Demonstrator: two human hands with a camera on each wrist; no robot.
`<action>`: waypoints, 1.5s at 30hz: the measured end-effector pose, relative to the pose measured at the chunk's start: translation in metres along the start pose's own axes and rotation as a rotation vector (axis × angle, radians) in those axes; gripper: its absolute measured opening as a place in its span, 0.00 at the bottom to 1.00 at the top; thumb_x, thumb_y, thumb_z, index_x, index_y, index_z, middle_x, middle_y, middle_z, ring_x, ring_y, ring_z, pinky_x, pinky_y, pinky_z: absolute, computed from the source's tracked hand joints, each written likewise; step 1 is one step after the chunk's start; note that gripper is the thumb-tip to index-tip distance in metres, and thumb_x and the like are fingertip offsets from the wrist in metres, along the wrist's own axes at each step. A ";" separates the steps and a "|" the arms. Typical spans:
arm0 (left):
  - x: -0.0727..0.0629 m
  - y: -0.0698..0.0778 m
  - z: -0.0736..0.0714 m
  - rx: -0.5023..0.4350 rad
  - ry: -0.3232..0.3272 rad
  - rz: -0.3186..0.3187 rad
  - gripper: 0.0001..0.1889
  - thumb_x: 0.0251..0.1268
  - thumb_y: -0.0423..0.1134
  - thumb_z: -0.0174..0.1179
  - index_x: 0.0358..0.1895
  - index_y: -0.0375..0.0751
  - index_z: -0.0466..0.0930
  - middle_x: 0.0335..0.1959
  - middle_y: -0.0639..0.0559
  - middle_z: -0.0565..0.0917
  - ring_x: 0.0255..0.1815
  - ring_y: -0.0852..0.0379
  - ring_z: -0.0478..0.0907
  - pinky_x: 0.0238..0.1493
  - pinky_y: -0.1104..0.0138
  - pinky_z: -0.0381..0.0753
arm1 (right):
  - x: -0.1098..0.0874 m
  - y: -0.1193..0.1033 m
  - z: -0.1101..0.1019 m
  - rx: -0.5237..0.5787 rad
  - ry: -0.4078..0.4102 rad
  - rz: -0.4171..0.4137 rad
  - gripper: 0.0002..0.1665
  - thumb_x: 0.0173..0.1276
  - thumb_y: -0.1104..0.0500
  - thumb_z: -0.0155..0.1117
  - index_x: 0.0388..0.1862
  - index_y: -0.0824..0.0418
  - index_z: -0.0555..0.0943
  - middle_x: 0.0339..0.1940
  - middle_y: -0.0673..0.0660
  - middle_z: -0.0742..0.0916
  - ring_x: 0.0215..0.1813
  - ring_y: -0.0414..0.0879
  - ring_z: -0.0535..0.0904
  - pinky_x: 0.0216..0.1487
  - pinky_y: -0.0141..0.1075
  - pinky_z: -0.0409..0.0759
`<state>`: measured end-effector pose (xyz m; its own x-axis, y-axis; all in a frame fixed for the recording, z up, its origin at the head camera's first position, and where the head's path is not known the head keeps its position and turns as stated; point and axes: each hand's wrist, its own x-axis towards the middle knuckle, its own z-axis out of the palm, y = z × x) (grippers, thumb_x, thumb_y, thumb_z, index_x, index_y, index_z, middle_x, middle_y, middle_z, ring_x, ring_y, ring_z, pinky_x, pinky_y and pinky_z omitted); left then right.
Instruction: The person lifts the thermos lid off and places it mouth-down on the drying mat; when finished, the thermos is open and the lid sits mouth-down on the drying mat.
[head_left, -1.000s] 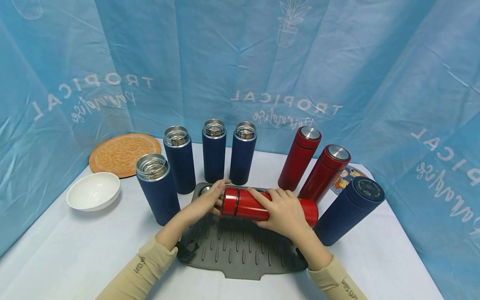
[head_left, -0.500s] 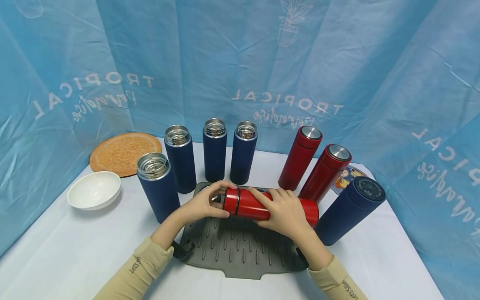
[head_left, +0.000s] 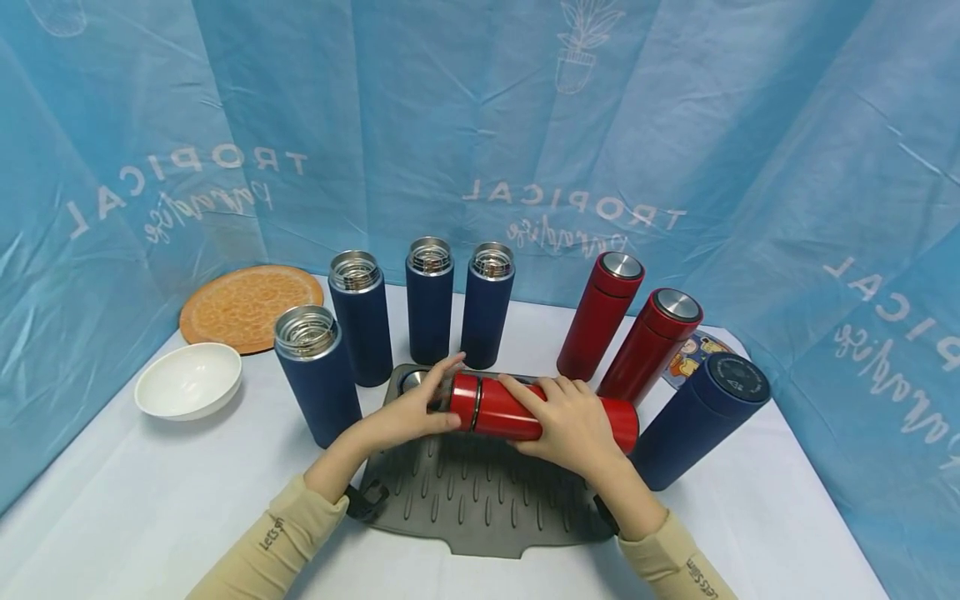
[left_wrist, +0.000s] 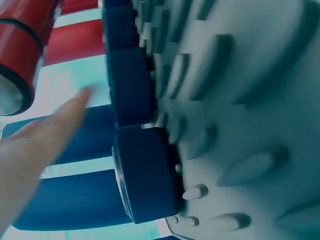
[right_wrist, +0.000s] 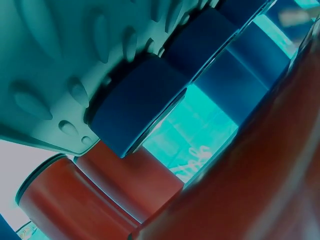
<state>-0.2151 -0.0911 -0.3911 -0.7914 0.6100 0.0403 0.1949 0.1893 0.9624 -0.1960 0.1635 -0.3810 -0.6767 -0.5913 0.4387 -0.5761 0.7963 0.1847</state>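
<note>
A red thermos flask (head_left: 502, 407) lies sideways over the grey ridged tray (head_left: 487, 508), its cap end pointing left. My right hand (head_left: 562, 421) grips its body from above, thumb on the near side. At the cap end, my left hand (head_left: 401, 417) has its thumb and fingers spread, thumb tip at the cap's edge. The left wrist view shows an outstretched, blurred finger beside the flask's silver cap top (left_wrist: 10, 95). Dark blue caps (left_wrist: 132, 85) sit in a row along the tray's far edge, partly hidden by the flask in the head view.
Several blue flasks without caps (head_left: 435, 304) stand behind and left of the tray. Two capped red flasks (head_left: 600, 317) and a blue flask with a dark round end up (head_left: 697, 425) stand right. A white bowl (head_left: 187, 383) and an orange round mat (head_left: 247, 304) lie left.
My left hand has drawn back slightly from the cap and its fingers have spread after closing about it half a second ago. The right hand and flask have barely moved.
</note>
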 end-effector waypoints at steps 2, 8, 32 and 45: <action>0.000 0.001 0.002 0.033 0.002 0.082 0.48 0.52 0.39 0.68 0.72 0.50 0.43 0.71 0.42 0.48 0.68 0.40 0.55 0.59 0.47 0.66 | 0.000 0.000 0.000 -0.001 0.000 0.003 0.56 0.33 0.37 0.77 0.65 0.44 0.67 0.39 0.57 0.83 0.40 0.51 0.80 0.43 0.47 0.77; -0.001 0.005 0.004 0.106 0.049 0.176 0.38 0.43 0.23 0.67 0.61 0.47 0.62 0.66 0.46 0.58 0.65 0.42 0.58 0.56 0.46 0.69 | 0.000 0.000 0.001 0.011 0.003 0.006 0.56 0.32 0.37 0.77 0.65 0.44 0.67 0.39 0.57 0.83 0.40 0.52 0.80 0.44 0.47 0.77; -0.023 0.006 -0.006 0.132 0.291 -0.116 0.28 0.59 0.43 0.61 0.62 0.42 0.66 0.51 0.39 0.73 0.42 0.48 0.74 0.38 0.58 0.80 | -0.003 0.000 0.001 0.035 0.064 0.079 0.53 0.36 0.39 0.75 0.66 0.43 0.66 0.40 0.56 0.83 0.40 0.51 0.79 0.42 0.47 0.77; -0.052 -0.012 0.000 0.607 0.154 -0.145 0.38 0.40 0.41 0.73 0.61 0.43 0.69 0.50 0.47 0.72 0.47 0.49 0.74 0.42 0.57 0.79 | 0.003 0.006 -0.006 0.184 0.289 0.278 0.50 0.38 0.42 0.76 0.64 0.48 0.68 0.40 0.59 0.84 0.37 0.53 0.80 0.39 0.46 0.79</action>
<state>-0.1757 -0.1251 -0.4044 -0.8998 0.4362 0.0024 0.3367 0.6911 0.6395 -0.1991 0.1672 -0.3734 -0.6762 -0.2767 0.6827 -0.4798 0.8687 -0.1232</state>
